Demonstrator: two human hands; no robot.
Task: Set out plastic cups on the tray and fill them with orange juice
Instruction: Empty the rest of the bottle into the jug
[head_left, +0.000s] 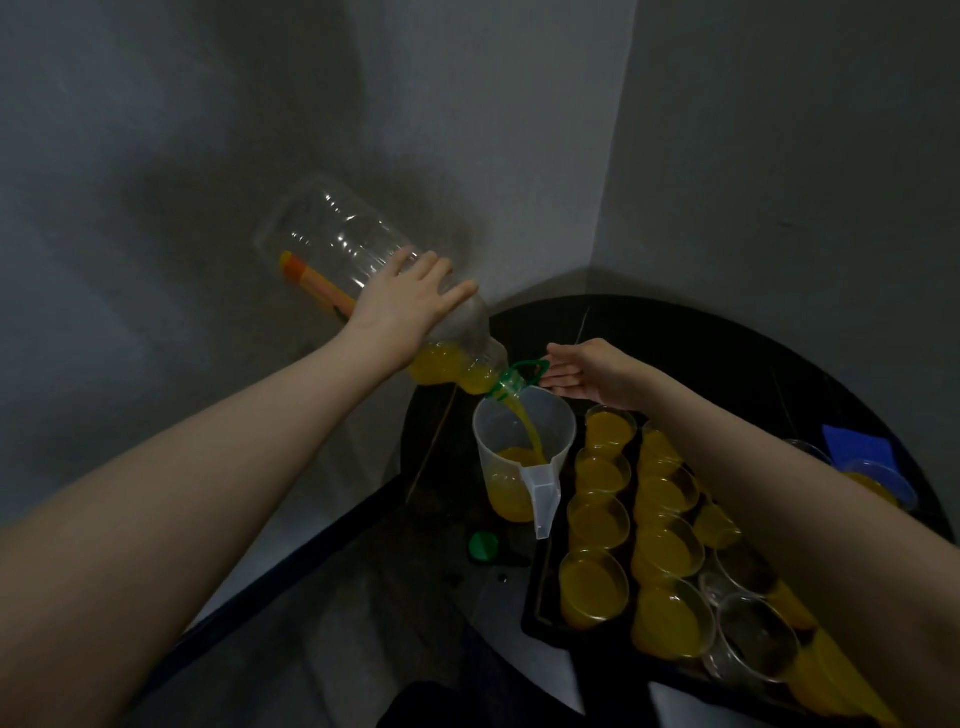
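A large clear plastic bottle (332, 244) is tipped neck-down over a translucent jug (522, 452). Orange juice streams from its mouth into the jug, which is partly filled. My left hand (410, 299) lies over the bottle's shoulder with fingers spread along it. My right hand (587, 371) holds the green carry handle (527, 370) at the bottle's neck. On the black tray (540, 587) to the right stand several plastic cups; most hold orange juice (595, 587), and one near the front (753, 636) looks empty. My right forearm hides part of the tray.
The tray and jug stand on a round black table (701, 353) pushed into a wall corner. A green bottle cap (483, 546) lies on the table left of the tray. A blue object (857, 441) and another juice cup (878, 483) sit at the right edge.
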